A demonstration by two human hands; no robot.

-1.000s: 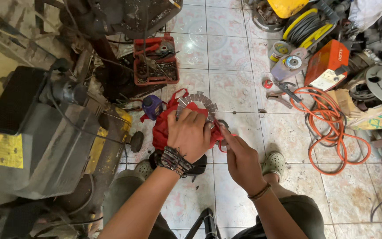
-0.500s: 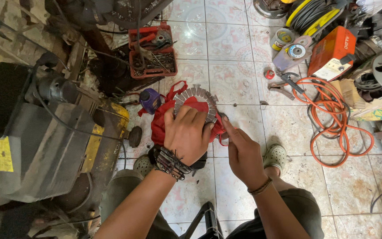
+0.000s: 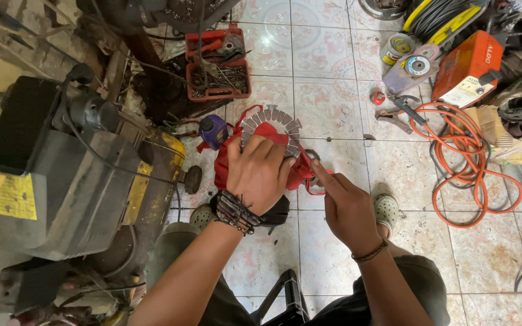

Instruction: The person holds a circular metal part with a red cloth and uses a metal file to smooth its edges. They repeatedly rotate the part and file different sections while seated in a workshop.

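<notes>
Head view: we record the left hand (image 3: 260, 175) spread flat, its grip pressing the red cloth (image 3: 273, 134) around the toothed metal disc (image 3: 271, 116) above the tiled floor (image 3: 327, 102), while the right hand (image 3: 347, 204) pinches the cloth's edge, apparently steadying it.

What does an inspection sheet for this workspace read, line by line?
Surface: pale patterned tiled floor, dusty.
Job's things: toothed metal disc wrapped in red cloth.
Clutter: red tray of tools, purple bottle, orange box, pliers.
Grips: left hand pressed over cloth and disc; right hand pinches the cloth's edge beside it.
Cables: coiled orange hose; yellow and black coil.
Surroundings: grey and yellow machine on the left; person's feet in grey clogs.
</notes>
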